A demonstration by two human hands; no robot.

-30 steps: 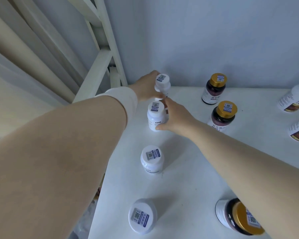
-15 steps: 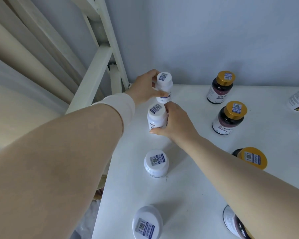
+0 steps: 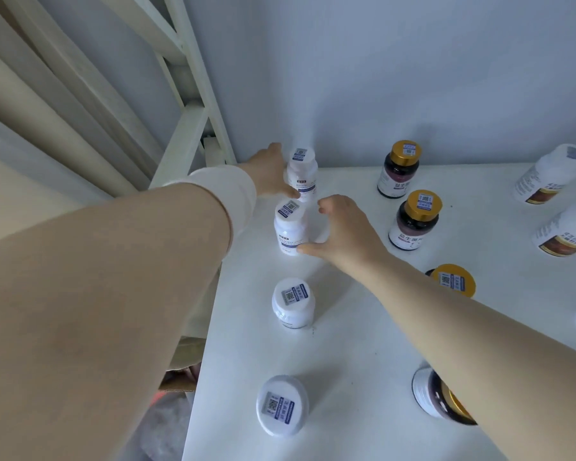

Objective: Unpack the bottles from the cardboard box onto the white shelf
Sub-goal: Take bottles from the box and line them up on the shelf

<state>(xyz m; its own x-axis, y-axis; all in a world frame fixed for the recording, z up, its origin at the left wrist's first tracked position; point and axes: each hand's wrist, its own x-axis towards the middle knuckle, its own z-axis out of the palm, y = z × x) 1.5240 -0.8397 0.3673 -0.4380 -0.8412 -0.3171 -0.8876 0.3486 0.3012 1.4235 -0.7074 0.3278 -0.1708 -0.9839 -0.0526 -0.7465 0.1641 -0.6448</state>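
Head camera looks down on the white shelf [image 3: 263, 354], where white bottles stand in a column near its left edge. At upper centre of the frame the left hand [image 3: 271, 174] wraps the far white bottle [image 3: 302, 174] from the left, thumb across its front; the bottle is upright, close to the wall. Just below, the right hand [image 3: 345, 227] sits right of the second white bottle [image 3: 290, 229], fingers loosely curled and clear of it, only the thumb tip touching its base. A gold-capped dark bottle [image 3: 414, 221] stands right of that hand.
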